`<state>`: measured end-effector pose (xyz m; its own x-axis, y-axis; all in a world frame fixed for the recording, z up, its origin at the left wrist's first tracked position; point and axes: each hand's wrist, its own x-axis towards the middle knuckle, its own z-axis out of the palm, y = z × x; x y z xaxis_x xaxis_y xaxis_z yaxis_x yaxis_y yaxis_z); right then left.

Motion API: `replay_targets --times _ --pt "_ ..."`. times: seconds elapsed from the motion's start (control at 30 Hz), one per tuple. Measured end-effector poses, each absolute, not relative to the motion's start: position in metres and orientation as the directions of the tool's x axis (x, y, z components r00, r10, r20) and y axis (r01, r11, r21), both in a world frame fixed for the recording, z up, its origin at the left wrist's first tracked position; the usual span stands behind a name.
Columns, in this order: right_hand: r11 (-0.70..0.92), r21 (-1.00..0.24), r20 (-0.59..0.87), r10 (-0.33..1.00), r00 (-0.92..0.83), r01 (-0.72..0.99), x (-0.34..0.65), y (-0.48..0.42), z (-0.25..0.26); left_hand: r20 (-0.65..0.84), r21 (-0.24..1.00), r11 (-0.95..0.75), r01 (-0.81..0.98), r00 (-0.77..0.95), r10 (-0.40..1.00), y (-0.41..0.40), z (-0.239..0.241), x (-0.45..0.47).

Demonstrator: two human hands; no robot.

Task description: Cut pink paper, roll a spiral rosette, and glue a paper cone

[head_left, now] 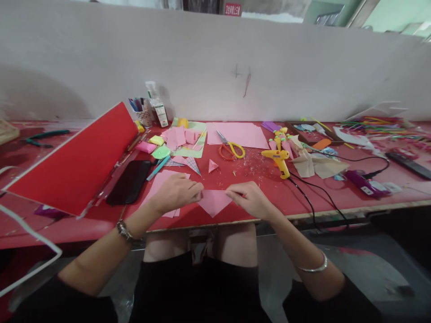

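Pink paper point(214, 202), folded into a downward-pointing triangle, lies flat on the red table point(235, 179) right at its near edge, stretched between the two hands. The left hand point(175, 193) pinches its upper left corner, fingers curled and pressed together on the fold. The right hand point(252, 200) pinches the opposite corner the same way, knuckles up. Holding both ends, I'd say, keeps the top edge taut and the sheet flat against the table. Both wrists sit low, forearms angling inward from the lap. Under the left hand lie more pink sheets point(158, 181); just beyond the grip sits a small folded pink piece point(213, 166). Farther out from the right hand are scissors point(230, 149) and a yellow glue gun point(279, 159); out past the left, a black phone point(129, 181) and a tilted red board point(77, 161).
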<state>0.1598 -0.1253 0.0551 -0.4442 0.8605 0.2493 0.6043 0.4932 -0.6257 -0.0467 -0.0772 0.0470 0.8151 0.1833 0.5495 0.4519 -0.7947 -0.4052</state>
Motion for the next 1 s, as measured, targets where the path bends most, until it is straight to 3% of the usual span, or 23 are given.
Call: replay_targets --times 0.17,0.27,0.33,0.4,0.5,0.63,0.73,1.0 --pt "0.474 -0.616 0.245 0.874 -0.419 0.629 0.17 -0.126 0.056 0.565 -0.335 -0.686 0.646 0.72 0.402 -0.067 0.042 -0.07" --pt "0.465 -0.612 0.26 0.882 -0.392 0.64 0.17 -0.125 0.056 0.612 -0.144 -0.596 0.79 0.545 0.574 -0.067 0.048 -0.072" --pt "0.477 -0.614 0.269 0.876 -0.401 0.629 0.168 -0.124 0.055 0.592 0.004 -0.612 0.791 0.491 0.639 -0.069 0.053 -0.067" --pt "0.505 -0.606 0.28 0.859 -0.429 0.614 0.166 -0.121 0.056 0.482 0.061 -0.721 0.69 0.613 0.627 -0.072 0.058 -0.059" --pt "0.549 -0.541 0.309 0.834 -0.457 0.637 0.161 -0.119 0.058 0.314 0.003 -0.821 0.572 0.779 0.544 -0.078 0.06 -0.048" --pt "0.554 -0.246 0.424 0.799 -0.426 0.795 0.147 -0.12 0.061 0.284 0.016 -0.828 0.56 0.792 0.541 -0.085 0.056 -0.042" --pt "0.583 -0.069 0.49 0.727 -0.482 0.809 0.133 -0.121 0.06 0.283 0.052 -0.825 0.562 0.784 0.552 -0.089 0.055 -0.039" --pt "0.639 -0.058 0.602 0.635 -0.484 0.767 0.134 -0.118 0.05 0.413 -0.01 -0.876 0.483 0.799 0.436 -0.09 0.053 -0.044"
